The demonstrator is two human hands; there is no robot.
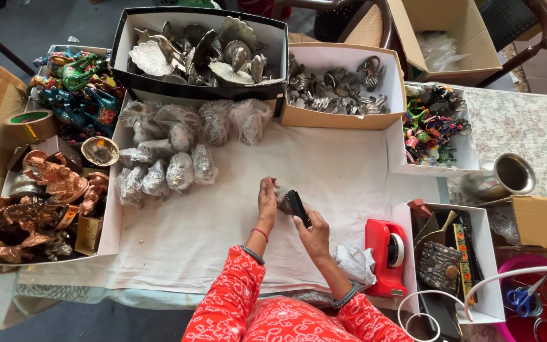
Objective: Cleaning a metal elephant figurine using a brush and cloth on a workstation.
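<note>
My left hand holds a small grey metal piece upright over the white cloth at the table's middle. My right hand grips a black brush and presses it against that piece. Both arms wear red patterned sleeves. Just left of my hands lies a heap of plastic-wrapped metal pieces. A crumpled white cloth rests by my right wrist.
A red tape dispenser stands right of my hands. Boxes ring the cloth: silver leaf-shaped items, small silver figures, colourful figurines, copper statues, painted figures. A metal cup, a tape roll and scissors lie at the sides.
</note>
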